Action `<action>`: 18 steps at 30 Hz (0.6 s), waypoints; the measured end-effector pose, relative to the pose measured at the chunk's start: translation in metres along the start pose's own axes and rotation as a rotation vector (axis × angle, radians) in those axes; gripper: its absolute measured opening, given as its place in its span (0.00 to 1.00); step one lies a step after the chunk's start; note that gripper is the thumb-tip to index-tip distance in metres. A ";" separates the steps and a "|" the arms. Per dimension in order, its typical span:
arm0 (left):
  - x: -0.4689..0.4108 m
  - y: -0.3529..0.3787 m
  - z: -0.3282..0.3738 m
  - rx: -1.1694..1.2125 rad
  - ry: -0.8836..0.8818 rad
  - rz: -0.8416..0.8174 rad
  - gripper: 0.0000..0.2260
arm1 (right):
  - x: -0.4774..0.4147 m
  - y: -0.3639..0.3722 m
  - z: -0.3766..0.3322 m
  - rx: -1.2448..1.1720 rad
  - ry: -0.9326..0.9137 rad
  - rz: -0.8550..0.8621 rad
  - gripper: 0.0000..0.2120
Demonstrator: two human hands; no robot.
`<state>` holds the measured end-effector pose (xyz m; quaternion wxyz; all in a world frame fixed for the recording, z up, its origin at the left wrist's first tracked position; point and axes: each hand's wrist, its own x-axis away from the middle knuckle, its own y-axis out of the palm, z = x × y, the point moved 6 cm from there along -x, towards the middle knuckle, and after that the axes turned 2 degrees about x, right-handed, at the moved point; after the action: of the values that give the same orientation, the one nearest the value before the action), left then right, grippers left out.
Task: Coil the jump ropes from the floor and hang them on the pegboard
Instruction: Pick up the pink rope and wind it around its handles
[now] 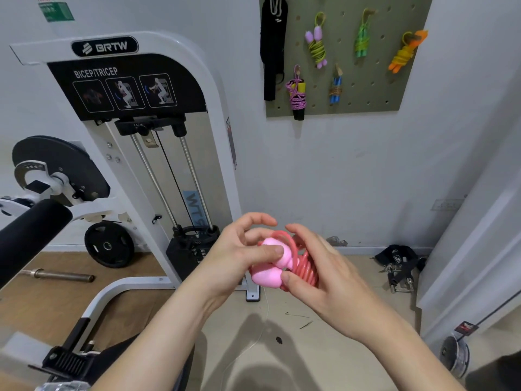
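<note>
Both hands are up at chest height in front of the wall, and the pink jump rope (266,273) sits right between them. It is off the floor, with the coral cord wound in tight turns beside the two pink handles. The left grip (236,258) has its thumb pressed flat on the upper handle, its fingers curled over the top. The right grip (318,272) wraps the coil (306,266), with its thumb on the lower handle. I read this as the end of the coiling step, with the bundle being cinched. Up on the pegboard (375,88) five wound ropes already hang, the orange one (406,50) furthest right. The next move calls for a firm hold so the turns don't spring loose, a free loop left at the top, and a reach up-right to a bare peg.
</note>
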<state>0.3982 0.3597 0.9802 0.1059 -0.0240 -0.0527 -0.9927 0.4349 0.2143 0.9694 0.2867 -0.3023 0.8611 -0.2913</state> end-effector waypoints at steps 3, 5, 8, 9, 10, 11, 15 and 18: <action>-0.006 -0.002 0.026 -0.303 0.118 0.021 0.12 | -0.001 0.011 0.005 0.036 0.037 -0.055 0.36; -0.004 0.003 0.045 -0.538 0.187 -0.023 0.12 | -0.002 0.014 0.008 0.041 0.053 -0.090 0.34; 0.007 0.015 0.063 -1.079 0.310 -0.130 0.16 | -0.006 0.009 0.011 0.039 0.038 -0.145 0.20; 0.011 0.019 0.063 -1.223 0.323 -0.177 0.18 | -0.007 0.005 0.012 0.035 0.035 -0.155 0.16; 0.015 0.024 0.062 -1.325 0.326 -0.220 0.21 | -0.009 0.001 0.012 0.042 0.033 -0.171 0.13; 0.018 0.027 0.059 -1.386 0.322 -0.255 0.22 | -0.010 -0.001 0.012 0.053 0.032 -0.191 0.11; 0.023 0.032 0.054 -1.460 0.299 -0.265 0.15 | -0.017 -0.008 0.013 0.125 0.048 -0.247 0.08; 0.019 0.029 0.053 -1.447 0.211 -0.284 0.14 | -0.021 -0.009 0.013 0.211 0.039 -0.272 0.08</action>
<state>0.3881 0.3330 1.0366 -0.0613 0.0149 0.6219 -0.7806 0.4603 0.2183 0.9739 0.2580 -0.3785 0.7823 -0.4222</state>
